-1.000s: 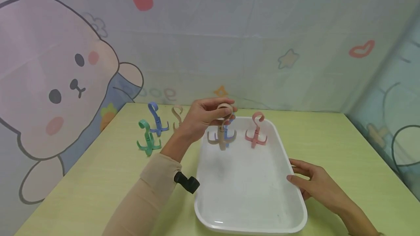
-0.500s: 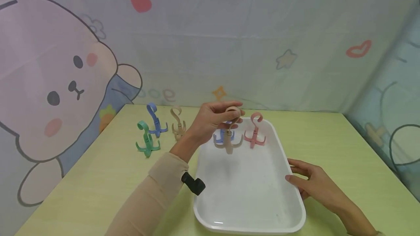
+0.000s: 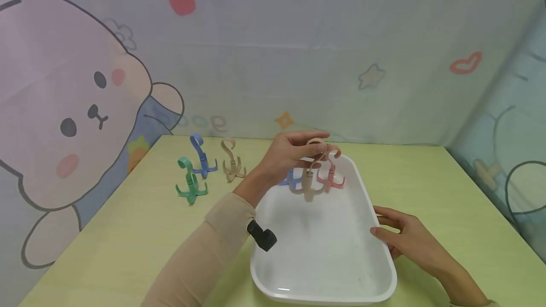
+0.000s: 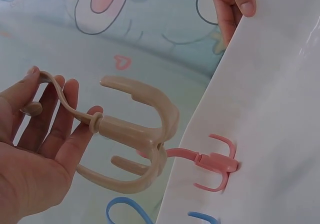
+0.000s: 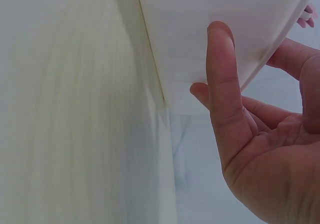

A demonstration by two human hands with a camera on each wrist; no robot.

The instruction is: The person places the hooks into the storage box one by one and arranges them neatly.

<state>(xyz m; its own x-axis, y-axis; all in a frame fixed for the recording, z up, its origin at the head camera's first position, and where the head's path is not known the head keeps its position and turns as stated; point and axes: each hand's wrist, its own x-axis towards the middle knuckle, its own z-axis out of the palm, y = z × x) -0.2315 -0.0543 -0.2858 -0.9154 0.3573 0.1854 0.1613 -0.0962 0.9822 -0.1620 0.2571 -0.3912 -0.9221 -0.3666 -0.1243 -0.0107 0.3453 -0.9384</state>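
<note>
My left hand [image 3: 281,158] pinches a beige hanging hook [image 3: 308,185] by its curled top, thumb against the curl. Its prongs hang down over the far part of the white tray [image 3: 320,250]. In the left wrist view, fingers also lie along the neck of that beige hook [image 4: 130,135]. A pink hook [image 3: 330,174] stands in the tray just behind it. Beside it a blue hook [image 3: 291,180] is partly hidden by my left hand. My right hand [image 3: 405,236] grips the tray's right rim, thumb over the edge and fingers against the outer wall [image 5: 185,49].
On the yellow-green table [image 3: 128,255], left of the tray, stand a green hook [image 3: 191,186], another blue hook [image 3: 203,160] and a second beige hook [image 3: 232,165]. A cartoon-printed cloth [image 3: 264,60] hangs behind the table.
My left hand has carried the beige hook rightward across the far part of the tray, toward the pink hook. The beige hook on the table is now fully exposed. My right hand stays at the rim.
</note>
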